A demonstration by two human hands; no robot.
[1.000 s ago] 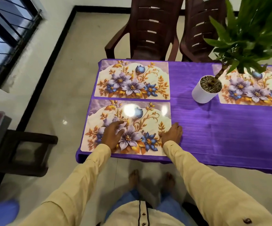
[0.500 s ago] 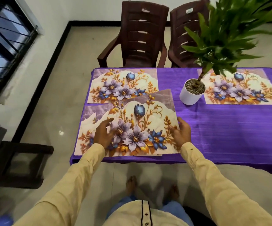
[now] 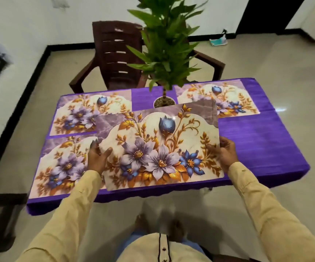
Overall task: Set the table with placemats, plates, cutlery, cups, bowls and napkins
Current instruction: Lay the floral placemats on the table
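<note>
I hold a floral placemat lifted above the near middle of the purple-clothed table. My left hand grips its left edge, thumb on top. My right hand grips its right edge. Three more floral placemats lie flat: near left, far left and far right. The held mat overlaps my view of parts of all three.
A potted green plant stands at the table's far middle, its white pot mostly hidden behind the held mat. A dark brown chair stands beyond the table. A dark stool is on the floor at left.
The top placemat has been lifted off the near-left one and carried right toward the table's middle. My view has swung right, and both hands went from pressing flat to gripping the mat's edges.
</note>
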